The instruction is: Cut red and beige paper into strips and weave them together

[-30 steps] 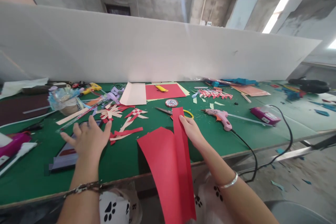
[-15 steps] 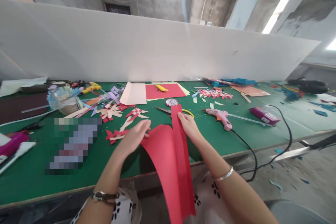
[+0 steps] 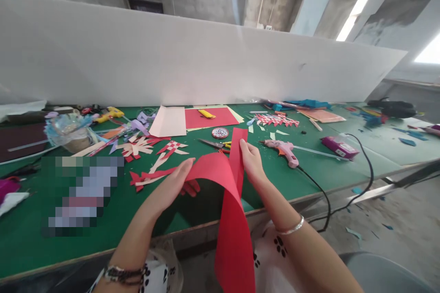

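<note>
A large sheet of red paper [image 3: 233, 233] hangs in a curl over the table's front edge. My left hand [image 3: 177, 178] is closed on its left end, fingers above and thumb beneath. My right hand [image 3: 251, 161] pinches a narrow upright red strip [image 3: 238, 155]; whether the strip is still joined to the sheet is hidden behind the curl. Just beyond the strip lie scissors [image 3: 215, 143] with yellow and red handles, partly covered. Left of them are woven red and cream paper pieces [image 3: 172, 148], near my left hand.
A pink glue gun [image 3: 285, 151] lies to the right, its black cord running off the edge. At the back, a yellow cutter [image 3: 206, 113] rests on red paper [image 3: 223, 119]. A round patterned tin [image 3: 220, 133] stands mid-table. A white board [image 3: 206, 59] stands behind.
My left hand has gone from loose fingers at the sheet's edge to holding it. The sheet has bent into a higher curl and its lower part now crosses in front of the strip.
</note>
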`<action>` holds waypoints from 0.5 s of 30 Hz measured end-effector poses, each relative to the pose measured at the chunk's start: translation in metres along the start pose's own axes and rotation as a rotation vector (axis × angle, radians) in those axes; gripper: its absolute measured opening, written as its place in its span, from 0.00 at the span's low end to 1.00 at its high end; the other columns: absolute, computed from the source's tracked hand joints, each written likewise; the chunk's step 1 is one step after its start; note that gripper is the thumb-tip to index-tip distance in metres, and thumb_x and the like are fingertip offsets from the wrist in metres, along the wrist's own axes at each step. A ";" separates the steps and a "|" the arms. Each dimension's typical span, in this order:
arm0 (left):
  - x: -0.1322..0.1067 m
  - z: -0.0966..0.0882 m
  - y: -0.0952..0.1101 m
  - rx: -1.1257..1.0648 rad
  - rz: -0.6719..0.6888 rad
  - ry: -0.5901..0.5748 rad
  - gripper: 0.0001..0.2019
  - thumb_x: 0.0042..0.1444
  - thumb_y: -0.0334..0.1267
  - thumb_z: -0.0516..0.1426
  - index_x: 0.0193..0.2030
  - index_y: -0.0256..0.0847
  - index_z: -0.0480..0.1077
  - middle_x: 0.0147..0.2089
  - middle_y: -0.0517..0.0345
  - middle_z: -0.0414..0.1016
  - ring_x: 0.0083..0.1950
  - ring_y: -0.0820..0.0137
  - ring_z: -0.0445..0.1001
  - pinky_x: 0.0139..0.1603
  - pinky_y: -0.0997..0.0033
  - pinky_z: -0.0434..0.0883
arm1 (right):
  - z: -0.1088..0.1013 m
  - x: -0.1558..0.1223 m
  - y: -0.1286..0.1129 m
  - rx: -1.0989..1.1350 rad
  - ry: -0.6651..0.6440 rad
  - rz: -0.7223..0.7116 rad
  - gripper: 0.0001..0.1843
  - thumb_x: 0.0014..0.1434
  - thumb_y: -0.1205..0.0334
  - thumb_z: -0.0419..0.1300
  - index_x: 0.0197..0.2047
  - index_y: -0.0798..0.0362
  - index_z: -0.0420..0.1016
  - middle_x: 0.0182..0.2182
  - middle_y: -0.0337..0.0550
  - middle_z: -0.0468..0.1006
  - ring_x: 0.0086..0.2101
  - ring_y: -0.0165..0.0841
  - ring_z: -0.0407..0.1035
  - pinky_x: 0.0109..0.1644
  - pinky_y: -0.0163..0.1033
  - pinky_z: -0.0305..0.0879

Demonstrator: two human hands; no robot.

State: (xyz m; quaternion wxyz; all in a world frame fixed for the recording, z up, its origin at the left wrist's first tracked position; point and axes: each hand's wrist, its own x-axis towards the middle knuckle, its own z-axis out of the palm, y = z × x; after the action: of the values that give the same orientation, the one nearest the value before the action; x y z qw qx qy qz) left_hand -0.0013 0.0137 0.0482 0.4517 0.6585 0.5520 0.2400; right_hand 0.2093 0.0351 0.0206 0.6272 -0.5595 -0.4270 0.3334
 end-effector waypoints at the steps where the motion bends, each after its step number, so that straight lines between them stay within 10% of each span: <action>1: 0.000 0.001 0.002 -0.037 0.004 -0.030 0.34 0.52 0.61 0.44 0.61 0.43 0.56 0.34 0.53 0.77 0.33 0.62 0.76 0.37 0.63 0.70 | 0.000 0.000 0.001 -0.003 0.002 -0.005 0.22 0.53 0.46 0.49 0.18 0.53 0.54 0.15 0.33 0.57 0.19 0.24 0.49 0.22 0.32 0.45; 7: 0.009 -0.002 -0.001 -0.272 0.085 0.289 0.31 0.45 0.50 0.59 0.58 0.51 0.58 0.57 0.52 0.65 0.55 0.61 0.67 0.46 0.69 0.70 | 0.001 -0.001 0.004 0.054 -0.135 0.025 0.21 0.53 0.45 0.52 0.23 0.55 0.65 0.19 0.37 0.67 0.22 0.26 0.58 0.24 0.31 0.54; 15: 0.018 -0.011 -0.006 -0.546 0.074 0.378 0.37 0.41 0.40 0.63 0.60 0.48 0.56 0.32 0.60 0.75 0.31 0.69 0.75 0.30 0.73 0.72 | 0.004 -0.018 0.001 0.157 -0.712 0.330 0.20 0.48 0.49 0.61 0.40 0.52 0.75 0.38 0.42 0.78 0.35 0.34 0.72 0.41 0.39 0.66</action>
State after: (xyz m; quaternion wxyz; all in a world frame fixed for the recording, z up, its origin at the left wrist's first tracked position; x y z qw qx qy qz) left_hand -0.0081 0.0336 0.0451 0.4921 0.4767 0.5171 0.5130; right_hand 0.1984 0.0205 0.0164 0.4187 -0.4204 -0.4953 0.6345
